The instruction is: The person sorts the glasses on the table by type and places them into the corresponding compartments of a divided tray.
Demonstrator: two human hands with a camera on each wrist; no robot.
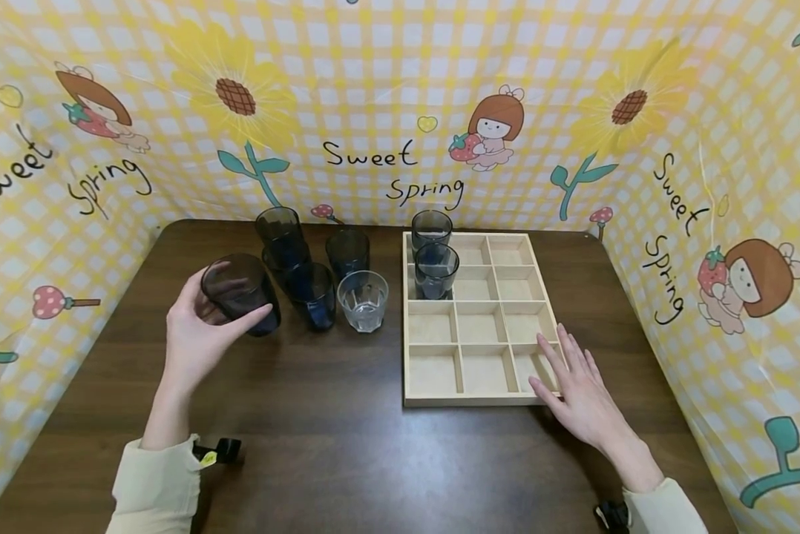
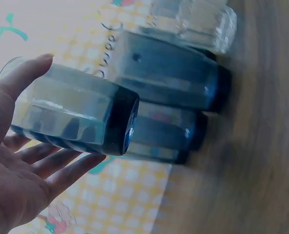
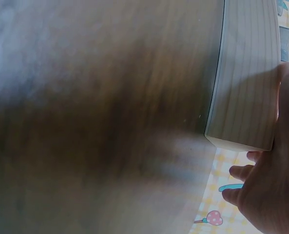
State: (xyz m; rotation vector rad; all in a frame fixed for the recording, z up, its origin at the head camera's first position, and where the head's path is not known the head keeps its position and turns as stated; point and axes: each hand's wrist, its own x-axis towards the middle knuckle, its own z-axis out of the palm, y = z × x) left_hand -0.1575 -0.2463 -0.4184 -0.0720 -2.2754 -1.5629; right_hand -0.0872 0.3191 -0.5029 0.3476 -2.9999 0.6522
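My left hand (image 1: 196,334) holds a dark, smoky drinking glass (image 1: 243,297) between thumb and fingers. In the left wrist view this glass (image 2: 76,109) is tilted, its thick base pointing away from the palm and above the table. Beside it stand several more dark glasses (image 1: 316,297) in a group, with one clear glass (image 1: 364,302) at the group's right. My right hand (image 1: 583,393) rests at the near right corner of a wooden box (image 1: 483,401) divided into compartments, fingers spread and thumb over the rim. Two dark glasses (image 1: 436,273) stand in the box's left column, toward the back.
The dark brown wooden table (image 1: 320,460) carries everything. A yellow checked cloth (image 1: 373,81) with printed flowers and figures rises behind it and on both sides. The back glasses (image 1: 280,226) stand close to the cloth.
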